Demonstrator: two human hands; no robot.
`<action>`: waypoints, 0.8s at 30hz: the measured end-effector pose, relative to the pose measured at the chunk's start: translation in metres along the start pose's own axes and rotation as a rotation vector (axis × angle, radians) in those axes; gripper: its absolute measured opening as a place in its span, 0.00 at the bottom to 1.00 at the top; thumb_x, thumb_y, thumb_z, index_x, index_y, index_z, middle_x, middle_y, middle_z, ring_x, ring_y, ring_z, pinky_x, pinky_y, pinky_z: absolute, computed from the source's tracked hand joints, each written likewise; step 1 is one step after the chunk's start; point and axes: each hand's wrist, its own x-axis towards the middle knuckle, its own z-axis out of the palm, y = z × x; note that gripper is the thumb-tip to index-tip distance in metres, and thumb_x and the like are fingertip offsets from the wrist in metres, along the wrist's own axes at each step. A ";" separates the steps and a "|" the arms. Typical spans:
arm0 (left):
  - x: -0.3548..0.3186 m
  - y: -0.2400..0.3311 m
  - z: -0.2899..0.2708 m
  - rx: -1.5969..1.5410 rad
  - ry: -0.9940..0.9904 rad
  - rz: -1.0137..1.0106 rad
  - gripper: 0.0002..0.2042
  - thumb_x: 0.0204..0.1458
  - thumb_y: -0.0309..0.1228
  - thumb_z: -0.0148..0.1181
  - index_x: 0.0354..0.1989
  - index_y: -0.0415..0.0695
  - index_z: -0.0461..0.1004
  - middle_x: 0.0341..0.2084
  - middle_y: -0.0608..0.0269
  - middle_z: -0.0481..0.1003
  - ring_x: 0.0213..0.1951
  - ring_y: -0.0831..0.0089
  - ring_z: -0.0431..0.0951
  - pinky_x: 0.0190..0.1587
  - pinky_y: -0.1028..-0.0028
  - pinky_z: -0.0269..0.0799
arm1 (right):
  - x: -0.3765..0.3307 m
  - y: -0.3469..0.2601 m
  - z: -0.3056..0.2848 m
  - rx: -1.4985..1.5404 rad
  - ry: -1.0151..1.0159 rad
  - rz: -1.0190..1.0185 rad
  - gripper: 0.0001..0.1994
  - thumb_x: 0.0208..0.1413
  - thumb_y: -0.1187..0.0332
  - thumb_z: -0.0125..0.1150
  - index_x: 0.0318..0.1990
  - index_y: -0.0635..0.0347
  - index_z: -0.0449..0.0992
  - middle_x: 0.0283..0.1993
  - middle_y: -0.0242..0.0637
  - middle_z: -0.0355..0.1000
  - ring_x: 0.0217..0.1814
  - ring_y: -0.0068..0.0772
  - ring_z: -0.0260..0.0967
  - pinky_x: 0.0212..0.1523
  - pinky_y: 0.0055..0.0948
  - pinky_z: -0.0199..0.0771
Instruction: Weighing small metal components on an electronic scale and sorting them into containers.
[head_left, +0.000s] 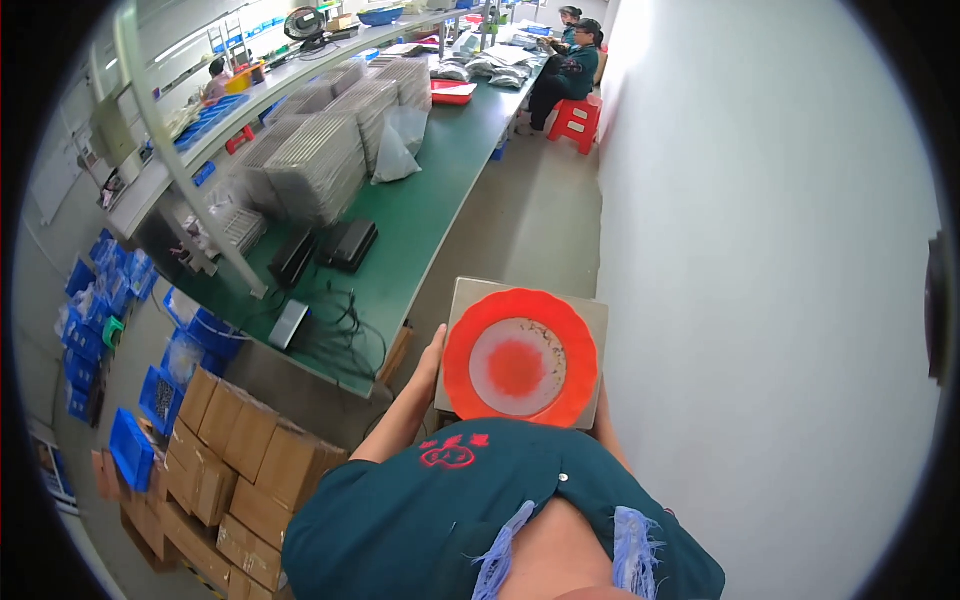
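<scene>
head view: one grey square tray (pixel 470 300) with one round orange dish (pixel 520 358) on top, carried at chest height in the aisle beside the green bench (pixel 420 215). the left hand (pixel 432 352) clamps the tray's left edge; the right hand is probably underneath, hidden, so its grip can't be told. keep the tray level so the dish stays centred.

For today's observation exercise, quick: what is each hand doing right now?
Left hand: grips the left edge of the flat grey square board carrying a round orange plastic dish.
Right hand: hidden behind the board; cannot tell.
</scene>
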 end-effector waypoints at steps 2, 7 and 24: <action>0.054 0.008 0.019 -0.002 -0.030 -0.005 0.29 0.52 0.53 0.38 0.46 0.37 0.68 0.41 0.55 0.71 0.43 0.69 0.70 0.46 0.74 0.63 | 0.046 -0.028 0.003 -0.009 0.001 -0.007 0.32 0.53 0.43 0.38 0.57 0.59 0.56 0.55 0.40 0.59 0.54 0.34 0.59 0.50 0.31 0.63; 0.160 0.058 0.086 -0.035 -0.160 -0.070 0.30 0.52 0.54 0.38 0.45 0.37 0.68 0.40 0.53 0.71 0.41 0.67 0.71 0.45 0.73 0.65 | 0.137 -0.095 0.005 -0.050 0.012 0.003 0.32 0.53 0.43 0.38 0.57 0.59 0.56 0.55 0.41 0.60 0.54 0.34 0.59 0.50 0.31 0.63; 0.508 0.140 0.185 -0.059 0.045 0.074 0.28 0.53 0.53 0.36 0.46 0.39 0.68 0.39 0.54 0.71 0.42 0.69 0.71 0.45 0.75 0.64 | 0.585 -0.324 0.109 -0.097 -0.043 0.073 0.33 0.52 0.42 0.38 0.56 0.60 0.56 0.54 0.41 0.60 0.53 0.34 0.59 0.49 0.31 0.63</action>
